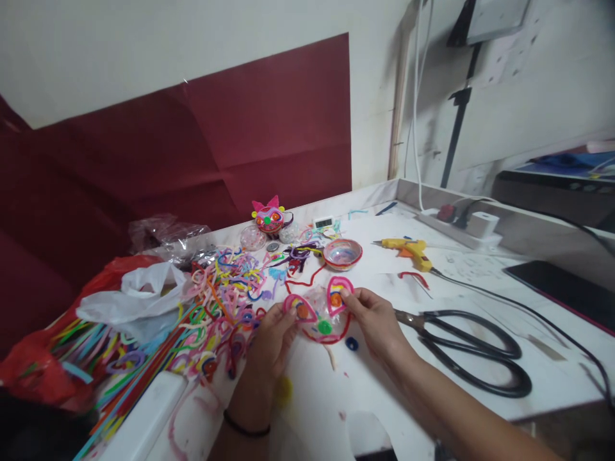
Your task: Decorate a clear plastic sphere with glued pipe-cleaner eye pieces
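Note:
Between my two hands is a clear plastic craft face (317, 301) with pink-outlined eyes, a green coil nose (325, 326) and a red line along its lower edge. My left hand (273, 336) pinches the left eye piece (302, 310), thumb on top. The right eye piece (336, 298), with its orange centre, is pinched in my right hand (377, 320). Whether the eyes are fixed to the plastic I cannot tell. A small dark blue coil (352, 344) lies just below the right fingers. Behind the face stands a round bowl (343, 255) with a red rim.
Large black-handled scissors (468, 346) lie right of my right hand. Beyond are a yellow glue gun (408, 250), its cord, a power strip (456, 230) and a phone (567, 291). Colourful pipe cleaners (216, 307) are heaped at left. A pink-eared craft figure (269, 214) stands behind.

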### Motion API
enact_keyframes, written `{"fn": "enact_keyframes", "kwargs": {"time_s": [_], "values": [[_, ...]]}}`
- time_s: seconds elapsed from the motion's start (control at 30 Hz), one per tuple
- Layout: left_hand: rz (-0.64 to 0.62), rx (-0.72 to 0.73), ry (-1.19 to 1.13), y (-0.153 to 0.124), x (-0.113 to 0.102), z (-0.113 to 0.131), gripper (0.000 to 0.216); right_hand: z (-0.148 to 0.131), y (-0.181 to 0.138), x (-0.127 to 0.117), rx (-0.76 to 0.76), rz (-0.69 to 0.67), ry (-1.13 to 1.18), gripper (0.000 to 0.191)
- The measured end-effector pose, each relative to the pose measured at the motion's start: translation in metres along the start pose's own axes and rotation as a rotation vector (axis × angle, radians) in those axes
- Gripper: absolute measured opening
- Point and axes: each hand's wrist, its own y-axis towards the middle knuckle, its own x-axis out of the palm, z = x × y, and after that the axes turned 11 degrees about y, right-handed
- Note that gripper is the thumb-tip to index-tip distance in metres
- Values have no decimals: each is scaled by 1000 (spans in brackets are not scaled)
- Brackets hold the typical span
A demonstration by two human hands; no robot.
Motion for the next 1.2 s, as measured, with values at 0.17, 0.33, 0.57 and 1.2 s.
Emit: {"fn": "enact_keyframes", "kwargs": {"time_s": [0.17,0.33,0.57,1.2], "values": [[5,12,25,-3,1,-1,29,-3,-2,-4,-39,10,-42,52],[1,31,49,-3,3,0,30,-6,-4,-7,-73,14,-86,50],[61,69,90,-1,3,-4,38,-6,-5,-10,-103,1,-81,48],[179,305,554,4,-5,-16,43,-17,-5,-9,-99,-93,-132,60]]}}
